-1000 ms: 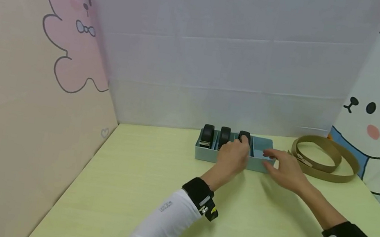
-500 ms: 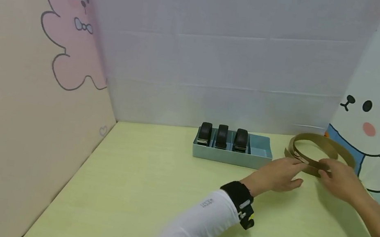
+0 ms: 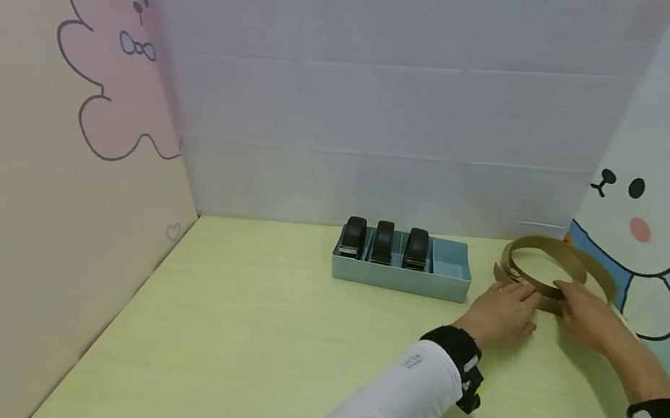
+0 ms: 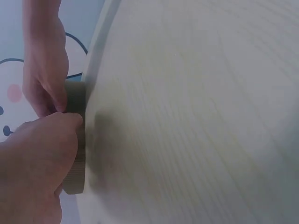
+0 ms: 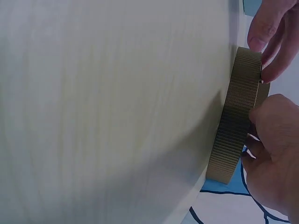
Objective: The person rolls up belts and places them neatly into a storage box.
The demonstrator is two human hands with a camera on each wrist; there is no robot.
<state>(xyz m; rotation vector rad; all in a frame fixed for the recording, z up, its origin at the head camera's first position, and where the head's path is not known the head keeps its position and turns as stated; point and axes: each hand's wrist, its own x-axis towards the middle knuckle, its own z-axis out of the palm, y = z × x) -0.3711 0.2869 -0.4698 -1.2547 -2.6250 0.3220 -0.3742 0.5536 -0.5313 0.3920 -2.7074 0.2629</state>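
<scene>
A khaki webbing belt [image 3: 600, 277], wound in a loose coil and standing on its edge, lies at the back right of the table. My left hand [image 3: 504, 312] is at the coil's near left side by the buckle, thumb and fingers pinching the webbing. Just to its right, my right hand [image 3: 589, 316] grips the near side of the same coil. In the right wrist view the ribbed outer face of the belt [image 5: 233, 116] shows, with the left hand [image 5: 275, 37] at its upper end and the right hand [image 5: 275, 149] lower down. The fingertips inside the coil are partly hidden.
Left of the hands stands a blue-grey divided box [image 3: 399, 279]. Three rolled black belts [image 3: 416, 249] sit upright in its compartments; the rightmost compartment holds nothing. A pale wood-grain table [image 3: 261, 343] meets the white back wall [image 3: 337, 114] and printed side walls.
Both hands have left the box and moved right to the khaki belt. The left hand has let go of the third black belt and closed in on the khaki coil.
</scene>
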